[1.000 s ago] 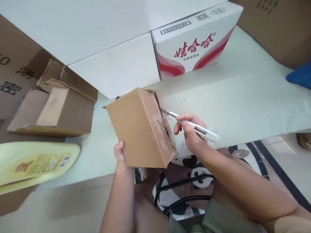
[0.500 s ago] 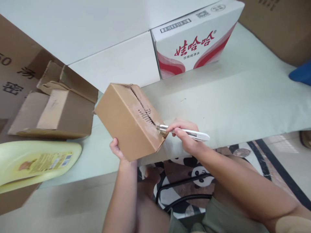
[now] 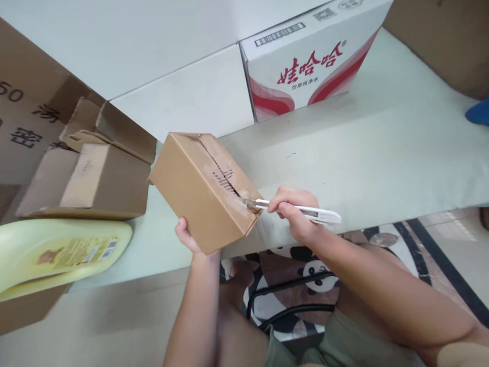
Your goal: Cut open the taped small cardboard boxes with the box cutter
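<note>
A small brown cardboard box is tilted above the near edge of the table, its taped top turned to the right. My left hand grips it from below; the thumb shows on the near side and the other fingers are hidden beneath. In my right hand is a white utility knife, its fingers closed round the handle. The blade's tip touches the box's top seam near the right end. A dark slit runs along that seam, and printed marks lie beside it.
A white carton with red lettering stands at the back beside white boxes. Opened cardboard boxes and a pale yellow bottle are on the left. Something blue shows at the right edge of the pale green table.
The knife and my right hand have shifted slightly right and the blade shows more clearly. The box has tilted a little; my left hand still grips it. The whole view has shifted slightly.
</note>
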Available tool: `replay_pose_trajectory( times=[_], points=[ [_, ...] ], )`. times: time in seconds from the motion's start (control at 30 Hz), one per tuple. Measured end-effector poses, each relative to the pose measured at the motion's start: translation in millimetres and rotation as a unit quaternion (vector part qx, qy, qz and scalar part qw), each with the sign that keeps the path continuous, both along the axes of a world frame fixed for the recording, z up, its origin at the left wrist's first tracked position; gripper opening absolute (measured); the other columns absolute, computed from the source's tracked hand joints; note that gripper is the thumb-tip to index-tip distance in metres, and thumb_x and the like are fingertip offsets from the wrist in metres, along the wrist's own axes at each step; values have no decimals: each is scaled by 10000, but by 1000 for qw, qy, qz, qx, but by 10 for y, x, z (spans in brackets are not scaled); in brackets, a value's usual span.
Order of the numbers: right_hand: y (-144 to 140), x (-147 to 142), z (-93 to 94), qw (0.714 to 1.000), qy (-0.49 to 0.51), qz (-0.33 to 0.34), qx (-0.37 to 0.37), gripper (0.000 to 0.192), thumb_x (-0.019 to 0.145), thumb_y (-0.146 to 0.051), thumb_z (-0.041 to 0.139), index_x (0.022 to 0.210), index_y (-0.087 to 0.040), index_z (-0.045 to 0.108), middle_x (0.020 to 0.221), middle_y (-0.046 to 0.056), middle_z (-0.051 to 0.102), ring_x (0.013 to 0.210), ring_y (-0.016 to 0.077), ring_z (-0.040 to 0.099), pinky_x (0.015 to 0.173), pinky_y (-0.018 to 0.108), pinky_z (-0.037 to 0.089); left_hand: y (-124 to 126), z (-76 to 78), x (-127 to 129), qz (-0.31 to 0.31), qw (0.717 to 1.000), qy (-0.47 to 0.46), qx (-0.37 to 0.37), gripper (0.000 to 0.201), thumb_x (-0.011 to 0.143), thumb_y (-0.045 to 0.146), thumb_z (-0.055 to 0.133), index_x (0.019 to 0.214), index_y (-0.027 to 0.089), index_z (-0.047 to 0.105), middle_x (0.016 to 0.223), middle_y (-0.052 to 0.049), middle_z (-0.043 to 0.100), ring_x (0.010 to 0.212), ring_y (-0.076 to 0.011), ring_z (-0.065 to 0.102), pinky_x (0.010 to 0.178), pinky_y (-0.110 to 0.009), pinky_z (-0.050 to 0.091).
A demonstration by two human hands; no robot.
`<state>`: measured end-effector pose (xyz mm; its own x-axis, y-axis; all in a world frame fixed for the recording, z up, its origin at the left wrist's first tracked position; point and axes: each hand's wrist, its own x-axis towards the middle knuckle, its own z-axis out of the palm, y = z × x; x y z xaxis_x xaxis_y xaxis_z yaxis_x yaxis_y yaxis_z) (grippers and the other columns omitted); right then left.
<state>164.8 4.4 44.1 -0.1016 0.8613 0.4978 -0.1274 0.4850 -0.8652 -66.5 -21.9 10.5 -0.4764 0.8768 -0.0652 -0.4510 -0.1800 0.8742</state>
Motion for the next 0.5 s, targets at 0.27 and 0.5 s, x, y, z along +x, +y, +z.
replay_pose_trajectory(
  times=[0.27,0.5],
  points=[
    [-53,26,53,998,-19,56,3,318,988,-299,519,794,-238,764,611,-13,616,512,133,528,570,309,484,97,86,46,28,999,-42,8,440,756,608,720,1040,275,770,1124,-17,805,1240,-313,683,1015,-389,577],
    [25,115,-73,987,131,-68,-67,325,993,-449,577,822,-245,763,560,-23,572,460,138,516,460,303,415,88,266,44,-11,999,-32,17,539,729,684,750,1108,300,735,1217,-50,774,1379,-349,590,1102,-454,537]
  ],
)
